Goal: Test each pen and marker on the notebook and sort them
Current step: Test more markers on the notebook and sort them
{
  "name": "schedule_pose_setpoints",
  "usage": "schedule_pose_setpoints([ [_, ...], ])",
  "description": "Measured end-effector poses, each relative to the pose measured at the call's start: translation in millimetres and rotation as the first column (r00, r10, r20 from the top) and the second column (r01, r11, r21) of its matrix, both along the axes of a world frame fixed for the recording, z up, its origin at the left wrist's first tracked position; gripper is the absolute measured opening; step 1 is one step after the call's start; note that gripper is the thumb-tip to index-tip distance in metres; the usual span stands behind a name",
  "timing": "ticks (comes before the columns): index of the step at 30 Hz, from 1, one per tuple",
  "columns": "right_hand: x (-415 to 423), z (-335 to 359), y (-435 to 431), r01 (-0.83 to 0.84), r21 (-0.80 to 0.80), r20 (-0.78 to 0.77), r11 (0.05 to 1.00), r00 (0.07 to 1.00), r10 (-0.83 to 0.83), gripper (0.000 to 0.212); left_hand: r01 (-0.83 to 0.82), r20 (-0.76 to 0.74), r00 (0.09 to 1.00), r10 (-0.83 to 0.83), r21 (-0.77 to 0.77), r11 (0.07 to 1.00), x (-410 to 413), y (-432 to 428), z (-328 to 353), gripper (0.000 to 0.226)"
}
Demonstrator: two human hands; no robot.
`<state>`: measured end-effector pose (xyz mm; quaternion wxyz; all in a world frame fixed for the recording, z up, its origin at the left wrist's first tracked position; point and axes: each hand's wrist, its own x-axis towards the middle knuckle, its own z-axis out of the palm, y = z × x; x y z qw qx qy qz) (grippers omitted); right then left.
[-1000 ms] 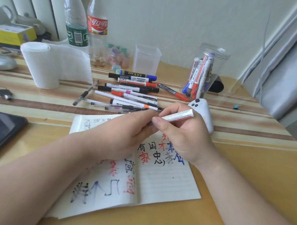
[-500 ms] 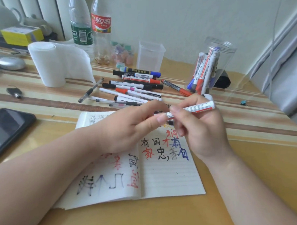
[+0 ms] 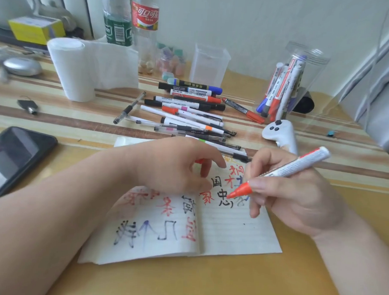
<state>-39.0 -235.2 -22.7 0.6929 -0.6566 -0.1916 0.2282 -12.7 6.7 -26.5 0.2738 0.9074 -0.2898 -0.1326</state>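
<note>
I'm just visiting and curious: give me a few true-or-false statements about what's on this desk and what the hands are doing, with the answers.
1. The right hand holds an uncapped red marker over the notebook. True.
2. The notebook is closed. False: it lies open, with writing on both pages.
3. The round clear jar holds several markers. True.
4. The phone lies to the right of the notebook. False: it lies to the left.
5. The left hand rests flat on the table. False: its fingers are curled above the notebook, with what looks like a red cap between them.
</note>
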Motion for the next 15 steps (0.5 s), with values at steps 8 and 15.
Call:
schedule_pose_setpoints([
  [8, -13, -15, 20, 0.028, -0.25, 0.085, 0.968, 0.996, -0.006, 0.009, 0.037, 0.096, 0.995, -0.041, 0.043, 0.998, 6, 2, -8, 0.048],
  [15, -21, -15, 26, 0.166, -0.36, 0.243, 0.918, 0.967, -0.08, 0.007, 0.031, 0.093, 0.995, -0.037, 0.067, 0.997, 8, -2, -8, 0.049],
])
